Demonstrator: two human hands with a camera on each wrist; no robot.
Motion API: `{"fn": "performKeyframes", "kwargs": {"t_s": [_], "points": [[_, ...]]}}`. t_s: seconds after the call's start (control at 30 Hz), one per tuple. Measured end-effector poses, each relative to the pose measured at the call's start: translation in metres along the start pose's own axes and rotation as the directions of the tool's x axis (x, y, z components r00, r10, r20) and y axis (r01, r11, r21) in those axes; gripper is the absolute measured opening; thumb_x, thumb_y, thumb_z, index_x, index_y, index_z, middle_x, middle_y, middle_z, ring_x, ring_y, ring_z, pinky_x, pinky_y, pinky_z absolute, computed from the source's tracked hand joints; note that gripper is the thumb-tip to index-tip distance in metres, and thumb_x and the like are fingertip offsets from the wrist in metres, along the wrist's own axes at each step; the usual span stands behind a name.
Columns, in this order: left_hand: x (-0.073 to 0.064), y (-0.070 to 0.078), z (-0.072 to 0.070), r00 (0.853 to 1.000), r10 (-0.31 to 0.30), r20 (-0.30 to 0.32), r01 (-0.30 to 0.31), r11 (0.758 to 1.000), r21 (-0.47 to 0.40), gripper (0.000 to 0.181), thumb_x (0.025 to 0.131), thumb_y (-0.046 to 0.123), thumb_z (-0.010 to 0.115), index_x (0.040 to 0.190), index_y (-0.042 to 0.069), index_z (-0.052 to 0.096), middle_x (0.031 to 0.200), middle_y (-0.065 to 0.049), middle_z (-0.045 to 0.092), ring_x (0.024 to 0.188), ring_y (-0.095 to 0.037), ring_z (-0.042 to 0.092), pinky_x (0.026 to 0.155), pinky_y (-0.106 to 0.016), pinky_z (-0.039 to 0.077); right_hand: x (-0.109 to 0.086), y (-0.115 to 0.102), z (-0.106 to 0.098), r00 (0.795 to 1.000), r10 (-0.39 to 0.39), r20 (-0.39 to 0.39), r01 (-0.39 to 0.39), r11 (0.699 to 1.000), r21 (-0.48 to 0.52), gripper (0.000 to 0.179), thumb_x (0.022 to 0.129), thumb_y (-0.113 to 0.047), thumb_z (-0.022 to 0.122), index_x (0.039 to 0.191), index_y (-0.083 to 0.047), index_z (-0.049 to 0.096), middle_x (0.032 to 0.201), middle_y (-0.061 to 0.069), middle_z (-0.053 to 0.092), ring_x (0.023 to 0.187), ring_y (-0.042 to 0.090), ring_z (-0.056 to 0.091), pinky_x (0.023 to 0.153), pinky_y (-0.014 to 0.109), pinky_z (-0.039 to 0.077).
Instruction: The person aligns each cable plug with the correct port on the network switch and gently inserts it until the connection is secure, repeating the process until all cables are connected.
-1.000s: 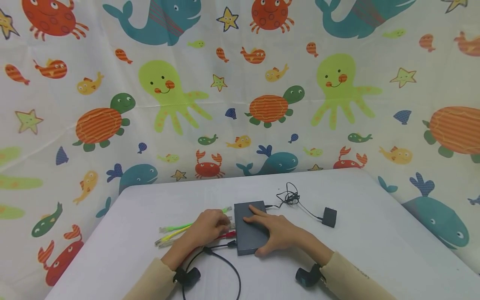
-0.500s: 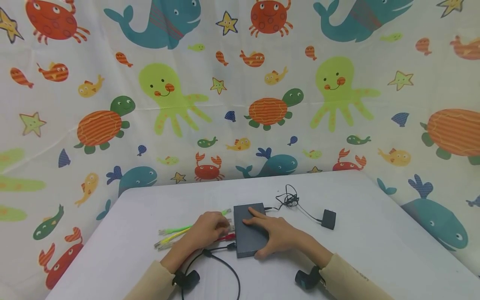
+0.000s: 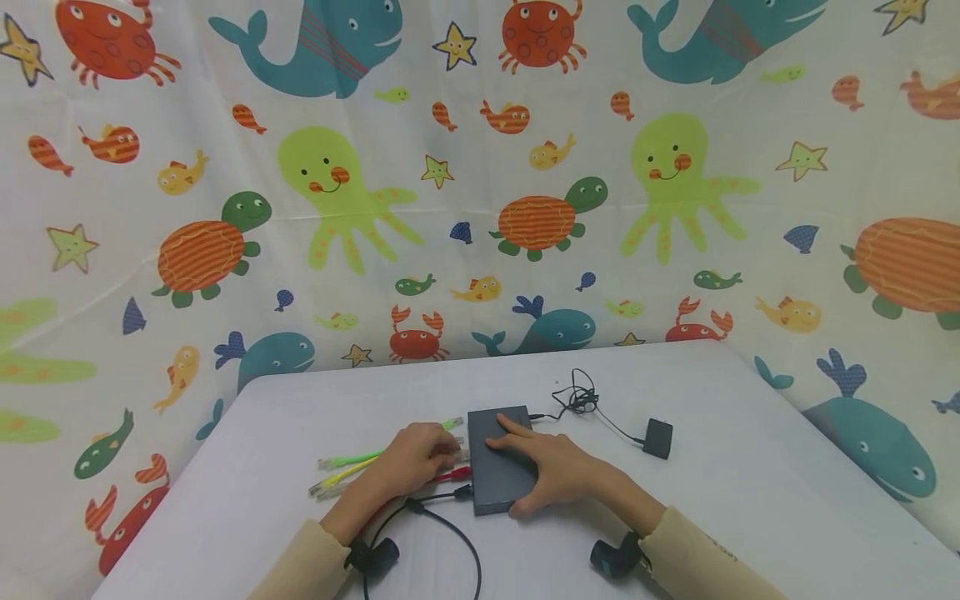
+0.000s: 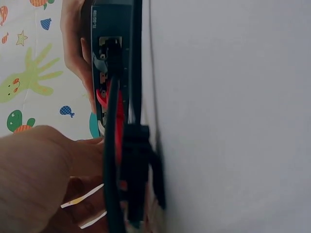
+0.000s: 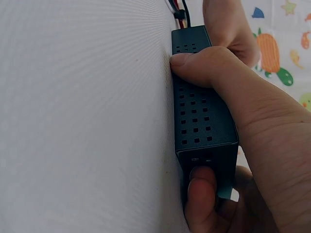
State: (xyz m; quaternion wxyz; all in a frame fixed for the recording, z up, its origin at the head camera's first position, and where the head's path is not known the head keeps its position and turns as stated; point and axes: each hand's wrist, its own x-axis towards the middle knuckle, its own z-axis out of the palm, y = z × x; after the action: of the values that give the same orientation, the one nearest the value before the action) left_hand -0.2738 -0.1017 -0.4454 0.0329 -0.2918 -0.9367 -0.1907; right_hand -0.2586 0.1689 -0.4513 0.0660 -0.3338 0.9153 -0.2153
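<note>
Right hand gripped the dark box, thumb on the vented side, a finger against the end face. Left hand was at the box's left, port side, fingers bent; fingertips partly hidden, could not tell whether they pinched a cable. Box lay flat on the white table. Black plug and red plug were at its port side. Left of the box: green cable, yellow cable. Right of the box: tangled thin cord, then black adapter.
</note>
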Motion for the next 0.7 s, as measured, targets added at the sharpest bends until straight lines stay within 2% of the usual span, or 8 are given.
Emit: {"fn": "performKeyframes", "kwargs": {"t_s": [0.37,0.7], "points": [[-0.0005,0.0035,0.0000,1.000,0.008,-0.019,-0.007,0.999,0.038,0.018,0.086,0.017,0.071,0.103,0.018,0.074,0.090,0.009,0.068,0.086,-0.005,0.061,0.080,-0.030,0.053,-0.0011,0.0000,-0.0017,1.000,-0.012,-0.002,0.012,1.000,0.007,0.090,0.066,-0.062,0.077,0.145,-0.047,0.035,0.163,-0.009,0.014,0.141,0.031,0.038,0.103,0.060,0.037],[-0.0008,0.0039,-0.0004,1.000,0.004,-0.007,-0.004,0.999,0.043,0.018,0.086,0.017,0.071,0.103,0.017,0.074,0.090,0.009,0.067,0.085,-0.006,0.060,0.080,-0.031,0.053,-0.0014,-0.0008,-0.0016,1.000,-0.014,-0.005,0.014,1.000,0.005,0.090,0.066,-0.061,0.077,0.145,-0.046,0.036,0.163,-0.008,0.014,0.140,0.031,0.039,0.103,0.058,0.039]]}}
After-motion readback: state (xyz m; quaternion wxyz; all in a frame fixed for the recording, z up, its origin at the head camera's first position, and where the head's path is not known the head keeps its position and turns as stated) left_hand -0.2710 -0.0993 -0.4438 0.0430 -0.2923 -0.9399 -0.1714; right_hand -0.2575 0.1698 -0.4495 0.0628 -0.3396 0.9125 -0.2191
